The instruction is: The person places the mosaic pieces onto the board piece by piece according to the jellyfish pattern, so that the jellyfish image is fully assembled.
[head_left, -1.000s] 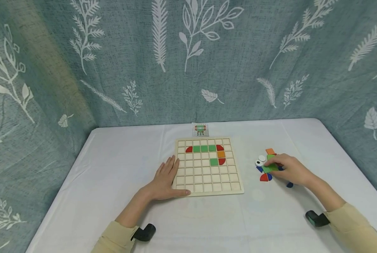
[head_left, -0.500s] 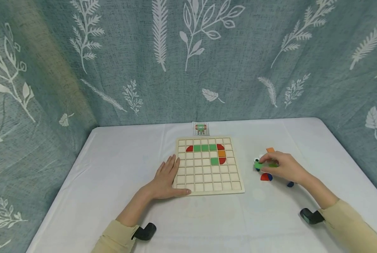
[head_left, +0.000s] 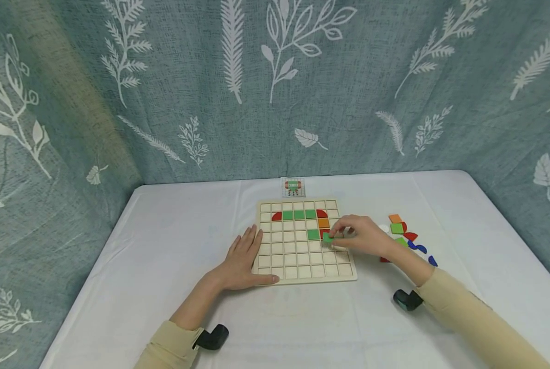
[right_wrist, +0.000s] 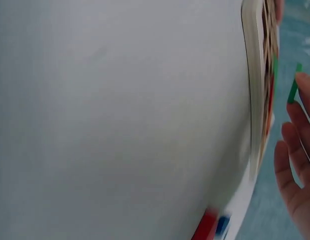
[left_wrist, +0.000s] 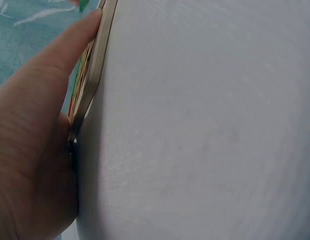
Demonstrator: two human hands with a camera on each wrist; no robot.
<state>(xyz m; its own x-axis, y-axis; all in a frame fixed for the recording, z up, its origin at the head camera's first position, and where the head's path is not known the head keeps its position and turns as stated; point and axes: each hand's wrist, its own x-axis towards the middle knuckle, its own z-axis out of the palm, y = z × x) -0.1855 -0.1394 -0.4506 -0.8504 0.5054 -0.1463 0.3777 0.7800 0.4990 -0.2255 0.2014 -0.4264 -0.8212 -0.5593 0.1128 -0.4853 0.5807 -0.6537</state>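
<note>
The right hand pinches a flat green tile above the pale wooden grid board; the left hand, spread, touches its edge.

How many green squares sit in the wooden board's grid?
4: a left square, middle square and right square in a row, and a lower square two rows below the right one. The right hand, pinching another green piece, covers part of the board and may hide more.
</note>
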